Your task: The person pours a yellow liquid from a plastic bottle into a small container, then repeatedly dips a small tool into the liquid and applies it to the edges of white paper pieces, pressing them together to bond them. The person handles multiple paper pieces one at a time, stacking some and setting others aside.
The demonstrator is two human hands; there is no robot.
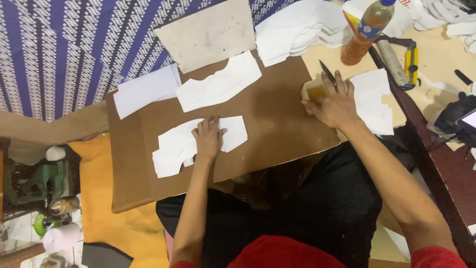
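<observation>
A seated person works over a brown board (277,114) laid across the lap as a bench, the left hand (208,138) spread flat, palm down, pinning a white cut-out piece (176,146) that lies directly beneath it and runs out to both sides of the fingers. The right hand (334,101) is closed around a thin dark-tipped tool (327,73), apparently a brush or applicator, its point dipped toward a small yellowish container (315,91) just left of the knuckles at the board's far right edge. The white piece looks thin, light and limp, likely to slide or curl on the smooth board, so flat pressure near its middle seems the safer hold than a pinch at its irregular edges. A second white piece (218,84) lies just beyond the left hand, another white sheet (146,89) further out to its left, and a small stack of white pieces (372,99) sits just right of the right hand. A plastic bottle of amber liquid (367,30) stands beyond the right hand, near enough to be knocked. Open board lies between the two hands; the near edge of the board runs close below the left wrist, leaving little room toward the body.
</observation>
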